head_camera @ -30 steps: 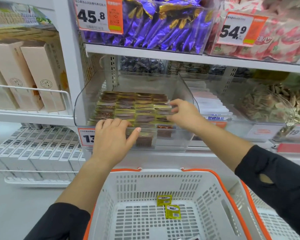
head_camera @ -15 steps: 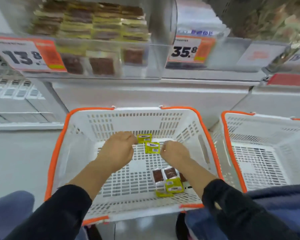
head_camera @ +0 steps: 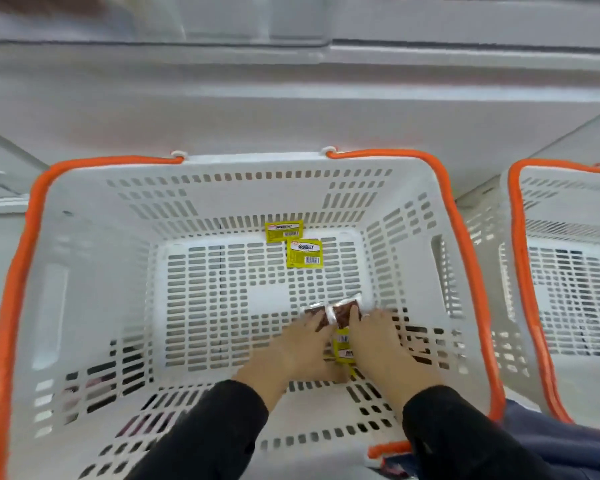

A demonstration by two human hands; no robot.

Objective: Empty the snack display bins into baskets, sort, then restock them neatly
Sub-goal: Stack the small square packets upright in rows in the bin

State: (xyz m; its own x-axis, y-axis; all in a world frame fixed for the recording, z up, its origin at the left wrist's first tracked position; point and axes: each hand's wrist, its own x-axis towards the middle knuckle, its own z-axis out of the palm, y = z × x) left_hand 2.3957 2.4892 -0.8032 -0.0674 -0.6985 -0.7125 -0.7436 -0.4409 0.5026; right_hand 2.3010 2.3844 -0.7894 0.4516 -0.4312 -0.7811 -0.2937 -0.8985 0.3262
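Observation:
A white basket (head_camera: pixel 84 271) with orange handles fills the view below me. Two yellow snack packets (head_camera: pixel 283 231) (head_camera: pixel 304 253) lie flat on its floor at the far side. At the near right of the floor sits a small cluster: two brown clear-wrapped packets (head_camera: pixel 343 308) and yellow packets (head_camera: pixel 343 344) beneath them. My left hand (head_camera: pixel 298 344) and my right hand (head_camera: pixel 378 341) lie side by side on this cluster, fingers stretched forward and touching the brown packets. Part of the cluster is hidden under my palms.
A second white basket (head_camera: pixel 568 209) with an orange rim stands close on the right. The white base of the shelf unit (head_camera: pixel 291 98) runs across the top, directly behind both baskets. The display bins are out of view.
My view has dropped from the shelf bin to straight down into the basket. Both hands left the far yellow packets and came back onto the near cluster.

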